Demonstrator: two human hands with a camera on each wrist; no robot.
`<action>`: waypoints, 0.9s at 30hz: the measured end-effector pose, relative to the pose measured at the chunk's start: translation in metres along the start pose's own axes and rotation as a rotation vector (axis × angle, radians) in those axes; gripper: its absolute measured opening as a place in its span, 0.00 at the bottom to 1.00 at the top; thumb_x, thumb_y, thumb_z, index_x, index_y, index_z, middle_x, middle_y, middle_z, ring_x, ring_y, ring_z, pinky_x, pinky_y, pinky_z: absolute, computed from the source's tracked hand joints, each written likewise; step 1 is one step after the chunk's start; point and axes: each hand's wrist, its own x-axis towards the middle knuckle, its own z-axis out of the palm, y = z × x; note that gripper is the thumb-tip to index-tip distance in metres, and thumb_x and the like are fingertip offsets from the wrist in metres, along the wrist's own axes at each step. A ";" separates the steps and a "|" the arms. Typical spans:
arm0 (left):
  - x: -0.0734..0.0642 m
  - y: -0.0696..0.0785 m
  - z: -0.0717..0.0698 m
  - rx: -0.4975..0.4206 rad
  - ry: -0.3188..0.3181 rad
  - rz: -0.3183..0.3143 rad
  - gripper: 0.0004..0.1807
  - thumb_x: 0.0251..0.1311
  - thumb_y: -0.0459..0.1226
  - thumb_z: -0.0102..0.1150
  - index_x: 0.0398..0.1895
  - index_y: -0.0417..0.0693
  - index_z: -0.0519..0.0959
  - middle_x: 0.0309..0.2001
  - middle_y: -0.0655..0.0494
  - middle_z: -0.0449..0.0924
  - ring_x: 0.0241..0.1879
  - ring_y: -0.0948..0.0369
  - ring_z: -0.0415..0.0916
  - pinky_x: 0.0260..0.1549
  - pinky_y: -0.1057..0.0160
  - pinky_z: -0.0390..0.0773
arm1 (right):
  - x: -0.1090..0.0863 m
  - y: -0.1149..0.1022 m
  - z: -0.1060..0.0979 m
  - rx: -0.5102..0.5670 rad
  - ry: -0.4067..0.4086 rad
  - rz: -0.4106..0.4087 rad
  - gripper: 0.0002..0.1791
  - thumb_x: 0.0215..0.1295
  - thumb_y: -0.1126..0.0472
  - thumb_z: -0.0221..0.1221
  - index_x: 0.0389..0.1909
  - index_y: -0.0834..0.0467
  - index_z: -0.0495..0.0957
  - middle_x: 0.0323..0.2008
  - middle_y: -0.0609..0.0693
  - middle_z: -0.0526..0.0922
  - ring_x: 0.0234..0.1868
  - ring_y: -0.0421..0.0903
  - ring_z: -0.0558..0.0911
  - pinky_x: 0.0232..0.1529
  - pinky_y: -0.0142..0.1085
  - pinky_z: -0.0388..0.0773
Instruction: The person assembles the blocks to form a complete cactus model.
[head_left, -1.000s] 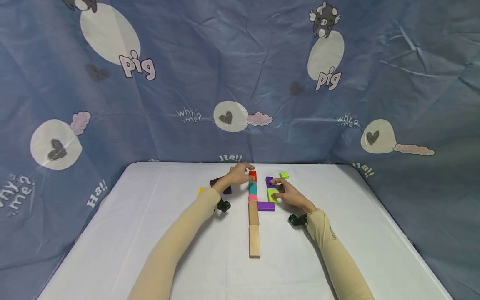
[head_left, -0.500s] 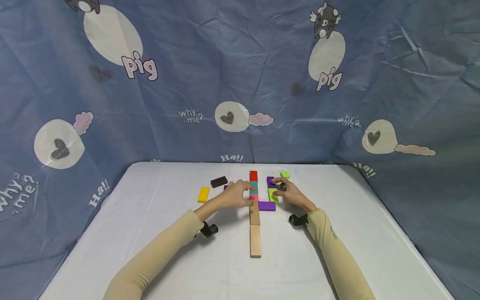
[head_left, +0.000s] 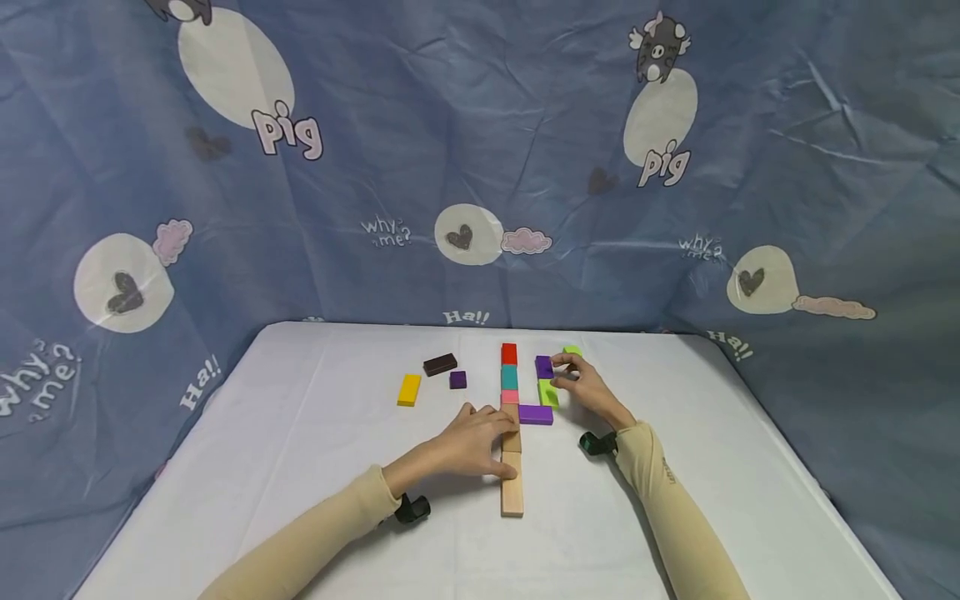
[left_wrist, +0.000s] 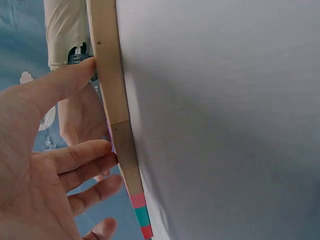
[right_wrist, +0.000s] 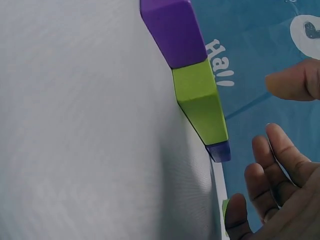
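Note:
Two plain wooden blocks, a nearer one (head_left: 512, 496) and a farther one (head_left: 513, 443), lie end to end. Pink (head_left: 510, 397), teal (head_left: 509, 377) and red (head_left: 509, 354) blocks continue their row. Over the wooden pair is my left hand (head_left: 467, 442), thumb and fingers apart; contact is hard to tell. To the right, a purple block (head_left: 536, 415) meets the row, and a lime-green block (head_left: 547, 393) and another purple block (head_left: 543, 367) run back from its outer end. Beside those hovers my right hand (head_left: 588, 390), holding nothing; its right wrist view shows fingers (right_wrist: 280, 150) apart from the blocks.
Left of the row lie a yellow block (head_left: 408, 390), a dark brown block (head_left: 440, 364) and a small dark purple block (head_left: 458, 380). A small lime-green block (head_left: 572, 351) sits behind my right hand. A patterned blue cloth (head_left: 480, 150) hangs beyond the white table (head_left: 375, 533).
My left hand has moved toward me along the row, from the red block to the wooden blocks, uncovering the blocks at the left. The right hand has barely moved.

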 end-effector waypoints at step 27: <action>-0.005 0.003 -0.004 0.006 -0.056 -0.011 0.40 0.49 0.64 0.63 0.62 0.55 0.74 0.63 0.62 0.72 0.61 0.60 0.66 0.56 0.51 0.64 | 0.028 0.018 -0.046 -0.089 0.222 0.143 0.29 0.64 0.57 0.61 0.62 0.64 0.66 0.58 0.63 0.70 0.53 0.56 0.69 0.52 0.46 0.67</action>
